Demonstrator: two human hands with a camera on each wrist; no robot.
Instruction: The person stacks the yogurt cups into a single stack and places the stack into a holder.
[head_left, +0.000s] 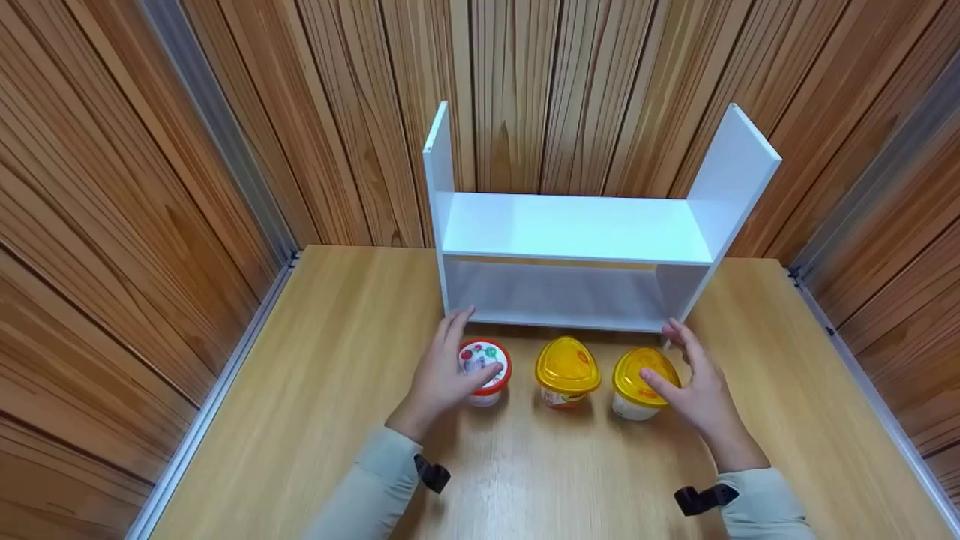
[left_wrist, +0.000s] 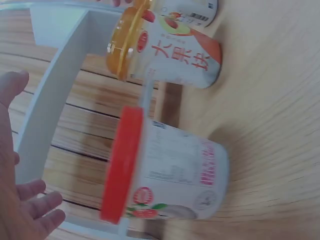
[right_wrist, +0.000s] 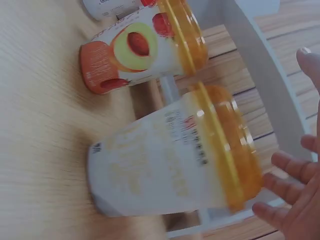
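Observation:
Three lidded yogurt cups stand in a row on the table. My left hand (head_left: 447, 375) hovers over the leftmost, a white cup with a red-rimmed lid (head_left: 491, 360), its fingers spread. In the left wrist view that red-lidded cup (left_wrist: 175, 172) stands apart from the fingers (left_wrist: 42, 210). The middle cup (head_left: 566, 367) has a yellow lid and a peach picture on its side. At the right cup (head_left: 637, 409), also yellow-lidded, my right hand (head_left: 701, 390) is held with fingers spread and thumb above the lid. The right wrist view shows this cup (right_wrist: 150, 160) outside the hand's grasp.
Right behind the cups stands a white two-tier shelf (head_left: 577, 229) with tall side panels. Wood-grain walls (head_left: 337, 112) enclose the table (head_left: 330, 360) at the back and both sides, with metal strips (head_left: 217, 390) along its side edges.

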